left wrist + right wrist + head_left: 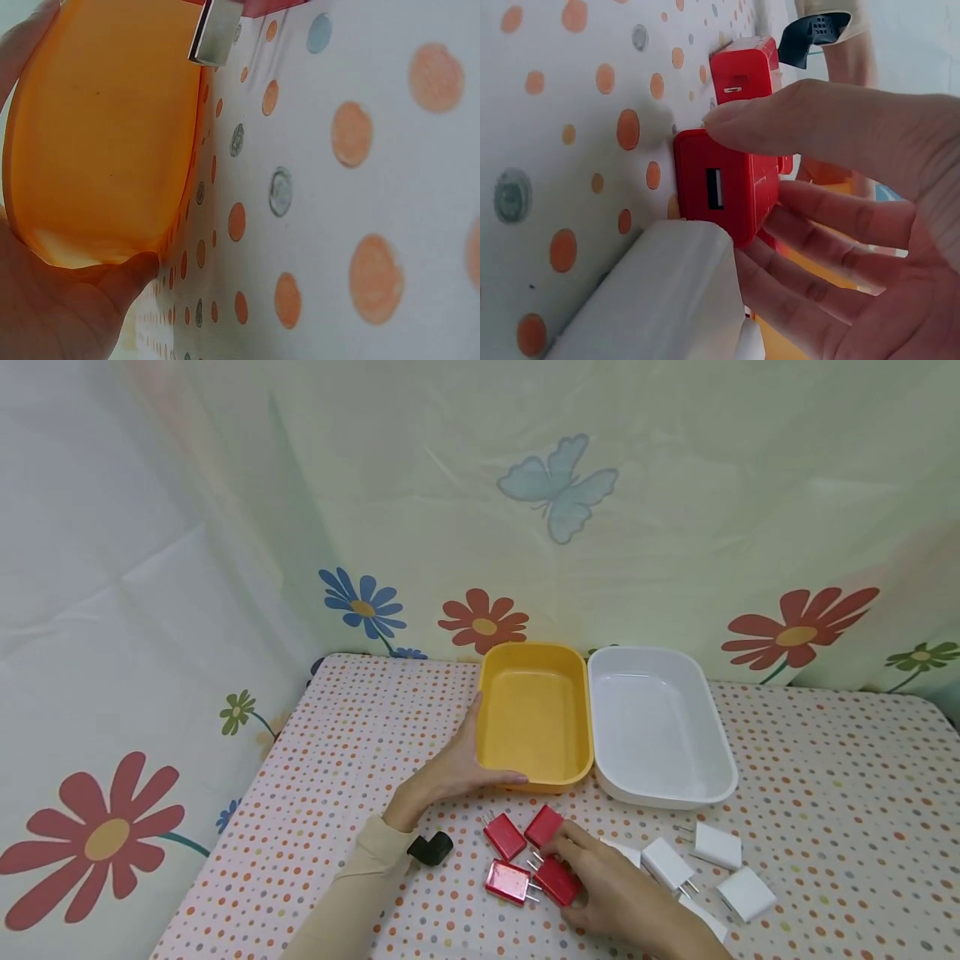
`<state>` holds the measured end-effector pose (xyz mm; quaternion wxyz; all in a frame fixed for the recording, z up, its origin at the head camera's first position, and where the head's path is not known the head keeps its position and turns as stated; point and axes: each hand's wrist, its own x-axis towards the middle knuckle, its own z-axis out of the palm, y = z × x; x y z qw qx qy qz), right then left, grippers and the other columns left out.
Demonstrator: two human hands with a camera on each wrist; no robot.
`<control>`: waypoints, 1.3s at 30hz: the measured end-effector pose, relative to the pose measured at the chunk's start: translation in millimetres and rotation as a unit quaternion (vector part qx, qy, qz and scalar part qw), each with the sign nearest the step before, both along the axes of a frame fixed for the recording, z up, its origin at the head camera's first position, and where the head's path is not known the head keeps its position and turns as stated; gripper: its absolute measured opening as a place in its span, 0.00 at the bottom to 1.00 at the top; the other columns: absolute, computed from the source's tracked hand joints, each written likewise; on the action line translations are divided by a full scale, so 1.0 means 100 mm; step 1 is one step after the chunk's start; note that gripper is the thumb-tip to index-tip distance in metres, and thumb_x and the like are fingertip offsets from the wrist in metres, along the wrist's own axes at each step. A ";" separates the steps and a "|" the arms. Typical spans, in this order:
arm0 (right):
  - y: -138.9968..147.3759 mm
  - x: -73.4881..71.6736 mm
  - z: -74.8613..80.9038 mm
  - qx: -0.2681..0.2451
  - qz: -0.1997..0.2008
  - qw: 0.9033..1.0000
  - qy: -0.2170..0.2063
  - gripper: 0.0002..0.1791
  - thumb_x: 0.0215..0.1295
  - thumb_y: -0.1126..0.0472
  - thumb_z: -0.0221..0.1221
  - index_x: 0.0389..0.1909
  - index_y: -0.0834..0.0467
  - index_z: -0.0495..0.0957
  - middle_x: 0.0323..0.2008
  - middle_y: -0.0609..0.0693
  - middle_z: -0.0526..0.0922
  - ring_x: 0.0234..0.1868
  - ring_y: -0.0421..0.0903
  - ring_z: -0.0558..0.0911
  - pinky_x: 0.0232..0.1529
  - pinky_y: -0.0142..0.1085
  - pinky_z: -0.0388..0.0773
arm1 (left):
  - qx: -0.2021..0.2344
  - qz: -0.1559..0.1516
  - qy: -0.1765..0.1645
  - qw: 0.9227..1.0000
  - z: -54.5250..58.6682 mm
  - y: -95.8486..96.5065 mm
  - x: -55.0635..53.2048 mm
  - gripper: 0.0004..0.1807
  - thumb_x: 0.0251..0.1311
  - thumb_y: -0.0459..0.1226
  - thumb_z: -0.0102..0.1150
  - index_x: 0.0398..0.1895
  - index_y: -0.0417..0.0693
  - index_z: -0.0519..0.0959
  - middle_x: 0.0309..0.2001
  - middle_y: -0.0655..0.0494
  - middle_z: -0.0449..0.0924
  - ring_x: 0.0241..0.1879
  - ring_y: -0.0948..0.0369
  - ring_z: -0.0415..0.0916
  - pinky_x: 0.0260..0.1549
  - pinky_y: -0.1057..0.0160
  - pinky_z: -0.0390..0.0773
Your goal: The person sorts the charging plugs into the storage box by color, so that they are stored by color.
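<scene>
My left hand (pixel 452 767) holds the yellow tray (pixel 534 727) at its front left corner, with the thumb along the front wall and the fingers along the left side. Over a red USB charger (pixel 557 882) on the table, my right hand (pixel 615 889) has its thumb at one edge and its fingers at the opposite side, pinching it. The charger's USB port faces the camera in the right wrist view. Three more red chargers (pixel 504 837) lie close by, between this one and the tray, prongs showing on some.
A white tray (pixel 652 735) stands right against the yellow one. Several white chargers (pixel 667 863) lie to the right of and under my right forearm. A black device (pixel 431 848) is on my left wrist. Behind the dotted tablecloth (pixel 390 718) hangs a flowered curtain (pixel 675 527).
</scene>
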<state>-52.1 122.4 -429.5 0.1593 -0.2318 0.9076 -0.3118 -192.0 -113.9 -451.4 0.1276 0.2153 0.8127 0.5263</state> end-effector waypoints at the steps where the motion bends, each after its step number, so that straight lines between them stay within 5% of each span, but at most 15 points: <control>1: -0.01 0.00 0.00 0.003 -0.001 1.000 0.003 0.29 0.46 0.66 0.80 0.51 0.57 0.81 0.47 0.43 0.74 0.38 0.41 0.75 0.33 0.30 0.76 | -0.001 0.001 -0.003 1.000 0.00 0.00 0.00 0.76 0.50 0.46 0.83 0.85 0.58 0.29 0.77 0.49 0.57 0.65 0.54 0.66 0.70 0.48 0.67; 8: -0.07 0.01 -0.03 0.024 -0.012 0.999 0.031 0.32 0.44 0.63 0.82 0.52 0.60 0.81 0.50 0.46 0.76 0.42 0.44 0.78 0.43 0.40 0.84 | 0.005 0.004 0.000 1.000 0.01 -0.02 -0.01 0.76 0.49 0.46 0.83 0.85 0.58 0.28 0.77 0.50 0.57 0.66 0.55 0.65 0.70 0.47 0.66; 14: -0.08 0.00 -0.01 0.005 -0.017 1.000 0.021 0.31 0.42 0.66 0.82 0.50 0.60 0.80 0.48 0.47 0.77 0.42 0.45 0.78 0.40 0.38 0.85 | 0.040 -0.018 0.013 0.999 0.01 -0.01 -0.04 0.75 0.50 0.43 0.83 0.84 0.57 0.29 0.76 0.46 0.59 0.65 0.52 0.66 0.68 0.46 0.68; 22: 0.01 -0.06 0.22 -0.019 -0.015 0.999 0.022 0.32 0.42 0.65 0.82 0.51 0.57 0.81 0.47 0.45 0.78 0.41 0.43 0.79 0.37 0.31 0.83 | 0.035 -0.016 0.011 0.999 0.01 -0.02 -0.05 0.76 0.49 0.43 0.83 0.84 0.56 0.29 0.75 0.47 0.60 0.64 0.52 0.67 0.68 0.46 0.68; 32: 0.19 -0.36 0.66 -0.067 0.001 0.992 0.104 0.33 0.44 0.70 0.82 0.54 0.61 0.81 0.50 0.49 0.81 0.43 0.44 0.84 0.40 0.32 0.85 | 0.037 -0.013 0.014 0.999 -0.01 -0.01 -0.05 0.75 0.49 0.42 0.84 0.85 0.57 0.29 0.74 0.51 0.61 0.64 0.55 0.67 0.68 0.49 0.68; 39: 0.24 -0.60 0.74 -0.103 -0.012 0.988 0.110 0.31 0.48 0.70 0.79 0.56 0.67 0.81 0.47 0.53 0.84 0.42 0.47 0.85 0.44 0.44 0.88 | 0.056 -0.030 0.014 0.998 -0.02 0.03 -0.03 0.71 0.54 0.35 0.80 0.84 0.58 0.31 0.72 0.49 0.64 0.61 0.52 0.70 0.64 0.51 0.75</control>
